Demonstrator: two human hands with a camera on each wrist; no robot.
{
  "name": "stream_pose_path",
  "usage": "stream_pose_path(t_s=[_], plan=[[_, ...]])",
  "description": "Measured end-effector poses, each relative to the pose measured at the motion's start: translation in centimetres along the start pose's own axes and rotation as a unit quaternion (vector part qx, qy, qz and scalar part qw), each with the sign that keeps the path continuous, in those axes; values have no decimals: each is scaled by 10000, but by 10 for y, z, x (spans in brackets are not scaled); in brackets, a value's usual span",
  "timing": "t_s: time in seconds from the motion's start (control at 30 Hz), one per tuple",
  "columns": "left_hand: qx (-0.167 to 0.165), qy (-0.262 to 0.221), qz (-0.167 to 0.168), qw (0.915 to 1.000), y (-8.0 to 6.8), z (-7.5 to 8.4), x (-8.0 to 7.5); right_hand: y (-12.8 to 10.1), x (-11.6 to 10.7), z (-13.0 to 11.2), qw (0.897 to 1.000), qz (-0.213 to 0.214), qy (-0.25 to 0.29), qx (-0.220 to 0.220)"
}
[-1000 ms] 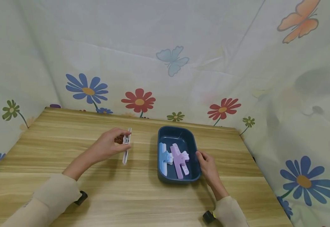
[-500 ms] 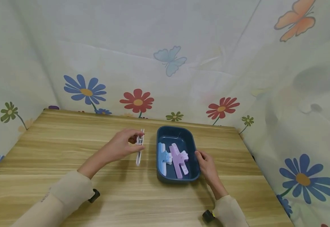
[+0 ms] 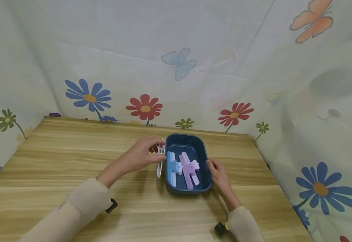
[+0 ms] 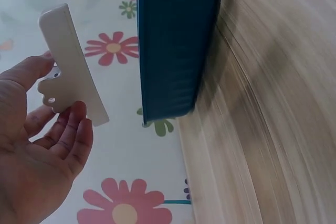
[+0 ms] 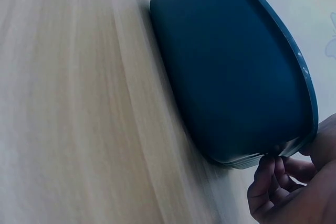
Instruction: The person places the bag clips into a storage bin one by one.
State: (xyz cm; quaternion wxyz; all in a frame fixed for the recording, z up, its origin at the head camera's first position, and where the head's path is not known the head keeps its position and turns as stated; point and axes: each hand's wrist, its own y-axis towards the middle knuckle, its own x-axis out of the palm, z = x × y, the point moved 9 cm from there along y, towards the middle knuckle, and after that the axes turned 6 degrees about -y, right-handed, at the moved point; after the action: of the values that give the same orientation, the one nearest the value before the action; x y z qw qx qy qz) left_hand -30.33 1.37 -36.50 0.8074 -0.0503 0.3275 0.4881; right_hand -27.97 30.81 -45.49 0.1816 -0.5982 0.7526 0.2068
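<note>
My left hand pinches a white bag clip between thumb and fingertips, its long bar held just left of a dark blue bin's rim. In the left wrist view the white clip is off the table, level with the bin's side. My right hand holds the right wall of the dark blue bin, thumb at the rim and fingers against the outside. Inside the bin lie a light blue clip along the left wall and a purple clip slanting beside it.
The bin stands on a wood-grain table. Behind and around the table hangs a pale curtain printed with flowers and butterflies. A small purple thing shows at the back left corner. Dark wrist cameras sit at both sleeves.
My left hand has carried the white clip rightward across the table, up to the bin's left rim. The right hand keeps its hold and the bin stays in place.
</note>
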Motion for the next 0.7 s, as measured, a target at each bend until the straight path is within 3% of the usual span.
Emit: stream_pose_path(t_s=[0.3, 0.7], plan=[[60, 165, -199, 9996, 11, 8, 15, 2, 0, 3, 10000, -24, 25, -4], [-242, 423, -259, 9985, 25, 12, 35, 0, 1, 1, 10000, 29, -64, 59]])
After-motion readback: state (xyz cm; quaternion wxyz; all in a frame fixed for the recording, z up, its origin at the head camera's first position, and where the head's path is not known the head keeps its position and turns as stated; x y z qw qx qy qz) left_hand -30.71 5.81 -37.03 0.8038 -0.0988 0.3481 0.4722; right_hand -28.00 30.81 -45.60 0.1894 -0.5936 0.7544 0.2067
